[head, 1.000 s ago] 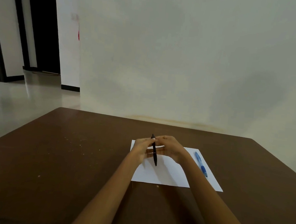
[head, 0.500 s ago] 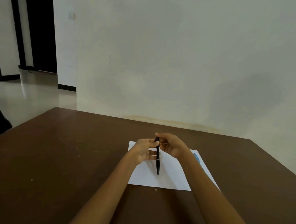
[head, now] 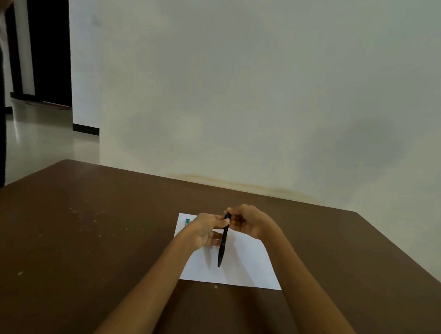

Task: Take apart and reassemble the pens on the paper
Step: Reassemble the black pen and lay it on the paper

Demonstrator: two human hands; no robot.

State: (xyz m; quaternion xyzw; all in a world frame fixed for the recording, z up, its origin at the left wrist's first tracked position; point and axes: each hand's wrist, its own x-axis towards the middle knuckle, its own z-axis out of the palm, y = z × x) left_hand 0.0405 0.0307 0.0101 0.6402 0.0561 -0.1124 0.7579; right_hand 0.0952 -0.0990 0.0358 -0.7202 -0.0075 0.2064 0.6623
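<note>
Head view: both hands hold black pen near-upright, tip down.

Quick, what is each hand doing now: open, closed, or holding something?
Left hand: fingertips closed on the upper part of the black pen.
Right hand: closed on the top end of the same pen, above the paper.

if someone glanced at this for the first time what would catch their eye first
The slim black pen held nearly upright over the white sheet of paper, tip down, stands out first. Both bare hands pinch its top end, the left hand and the right hand meeting mid-table. Beyond that, the wide dark brown table against a bare pale wall.
</note>
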